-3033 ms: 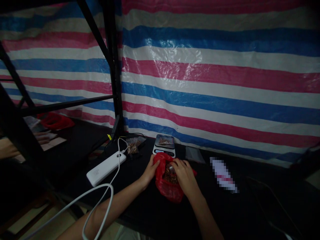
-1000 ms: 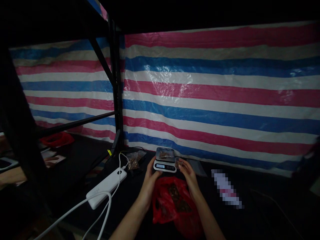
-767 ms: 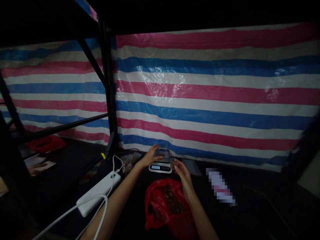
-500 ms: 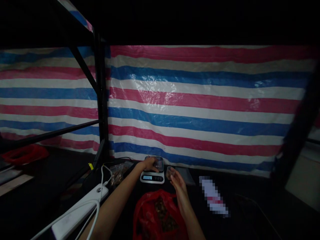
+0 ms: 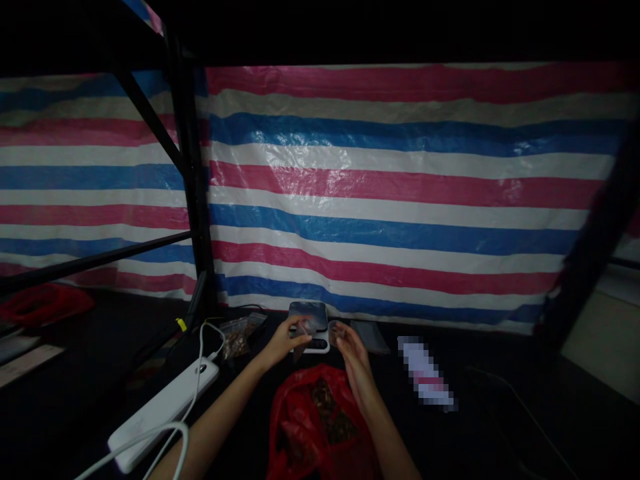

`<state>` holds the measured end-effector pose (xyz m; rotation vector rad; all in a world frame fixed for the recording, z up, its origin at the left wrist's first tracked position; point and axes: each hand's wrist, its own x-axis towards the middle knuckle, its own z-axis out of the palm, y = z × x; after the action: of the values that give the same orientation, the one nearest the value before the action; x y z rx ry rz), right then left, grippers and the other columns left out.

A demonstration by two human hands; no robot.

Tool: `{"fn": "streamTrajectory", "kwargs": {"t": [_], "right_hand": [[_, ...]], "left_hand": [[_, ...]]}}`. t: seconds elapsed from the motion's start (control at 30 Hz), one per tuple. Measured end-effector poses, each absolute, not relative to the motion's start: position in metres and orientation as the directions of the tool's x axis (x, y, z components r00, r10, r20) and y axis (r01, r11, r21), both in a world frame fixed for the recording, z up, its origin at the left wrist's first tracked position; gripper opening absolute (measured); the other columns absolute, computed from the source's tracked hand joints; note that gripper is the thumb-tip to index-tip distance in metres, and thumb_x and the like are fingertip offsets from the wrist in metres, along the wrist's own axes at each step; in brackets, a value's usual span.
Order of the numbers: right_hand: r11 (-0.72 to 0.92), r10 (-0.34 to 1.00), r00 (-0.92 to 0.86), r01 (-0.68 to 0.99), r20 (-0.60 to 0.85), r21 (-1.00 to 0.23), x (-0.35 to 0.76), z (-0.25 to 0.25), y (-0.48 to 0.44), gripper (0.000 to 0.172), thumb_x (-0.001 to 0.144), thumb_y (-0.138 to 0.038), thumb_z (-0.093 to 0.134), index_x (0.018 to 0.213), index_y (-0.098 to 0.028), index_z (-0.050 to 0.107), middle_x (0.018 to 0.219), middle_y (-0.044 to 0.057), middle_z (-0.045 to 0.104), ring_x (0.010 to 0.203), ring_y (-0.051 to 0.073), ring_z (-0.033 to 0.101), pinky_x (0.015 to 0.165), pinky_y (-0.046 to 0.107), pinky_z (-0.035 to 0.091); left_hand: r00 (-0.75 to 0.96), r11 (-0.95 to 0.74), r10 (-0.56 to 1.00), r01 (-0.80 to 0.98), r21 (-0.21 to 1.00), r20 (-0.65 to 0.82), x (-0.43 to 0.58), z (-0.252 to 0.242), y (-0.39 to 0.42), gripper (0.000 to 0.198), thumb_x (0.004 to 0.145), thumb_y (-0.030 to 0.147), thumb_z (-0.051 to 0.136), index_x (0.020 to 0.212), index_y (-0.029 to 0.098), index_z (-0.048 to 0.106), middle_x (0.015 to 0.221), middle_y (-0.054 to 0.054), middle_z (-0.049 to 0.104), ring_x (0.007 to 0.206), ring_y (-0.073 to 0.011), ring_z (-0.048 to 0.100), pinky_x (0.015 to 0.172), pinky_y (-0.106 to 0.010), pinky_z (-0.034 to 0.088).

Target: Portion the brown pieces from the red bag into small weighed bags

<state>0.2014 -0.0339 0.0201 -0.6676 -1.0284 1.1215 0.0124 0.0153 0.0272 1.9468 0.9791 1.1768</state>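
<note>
Two bare arms reach over a dark counter toward a small scale. The left hand pinches a small clear bag just in front of it. The right hand holds a small clear object. A red bag of brown bits lies between the forearms, and a striped tarp hangs behind.

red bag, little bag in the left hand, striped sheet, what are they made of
Red bag: thin glossy plastic film, crumpled and shiny. Small clear bag, pinched by the left hand: see-through plastic, likely. Striped sheet: probably woven plastic tarpaulin, glare patches, fine creases.
</note>
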Motion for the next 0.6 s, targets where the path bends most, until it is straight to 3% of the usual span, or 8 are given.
{"fn": "streamTrajectory", "kwargs": {"t": [0.2, 0.37, 0.6], "right_hand": [[0.288, 0.942, -0.047, -0.397, 0.332, -0.871, 0.194, 0.022, -0.042, 0.035, 0.069, -0.033, 0.064, 0.102, -0.024, 0.058, 0.104, 0.004, 0.062, 0.102, 0.023, 0.054, 0.096, 0.043, 0.033], [0.281, 0.942, -0.077, -0.345, 0.325, -0.896, 0.194, 0.025, -0.045, 0.037, 0.070, -0.032, 0.063, 0.106, -0.024, 0.056, 0.109, 0.005, 0.060, 0.105, 0.023, 0.052, 0.098, 0.043, 0.031], [0.361, 0.927, -0.012, -0.241, 0.375, -0.901, 0.195, 0.019, -0.038, 0.035, 0.067, -0.029, 0.066, 0.100, -0.026, 0.055, 0.108, 0.004, 0.059, 0.101, 0.021, 0.054, 0.091, 0.039, 0.039]], "left_hand": [[0.458, -0.311, 0.845, -0.002, 0.950, 0.277, 0.006, 0.015, -0.024, 0.059, 0.064, 0.043, 0.065, 0.114, 0.014, 0.051, 0.107, -0.009, 0.058, 0.099, -0.0230, 0.052, 0.089, -0.035, 0.035], [0.497, -0.237, 0.805, -0.230, 0.944, 0.324, 0.013, 0.015, -0.026, 0.068, 0.056, 0.042, 0.072, 0.114, 0.016, 0.049, 0.113, -0.011, 0.055, 0.104, -0.0241, 0.050, 0.094, -0.037, 0.031], [0.514, -0.192, 0.804, -0.252, 0.948, 0.299, 0.014, 0.020, -0.031, 0.068, 0.058, 0.042, 0.071, 0.115, 0.014, 0.048, 0.096, -0.009, 0.061, 0.090, -0.0207, 0.056, 0.084, -0.032, 0.037]]}}
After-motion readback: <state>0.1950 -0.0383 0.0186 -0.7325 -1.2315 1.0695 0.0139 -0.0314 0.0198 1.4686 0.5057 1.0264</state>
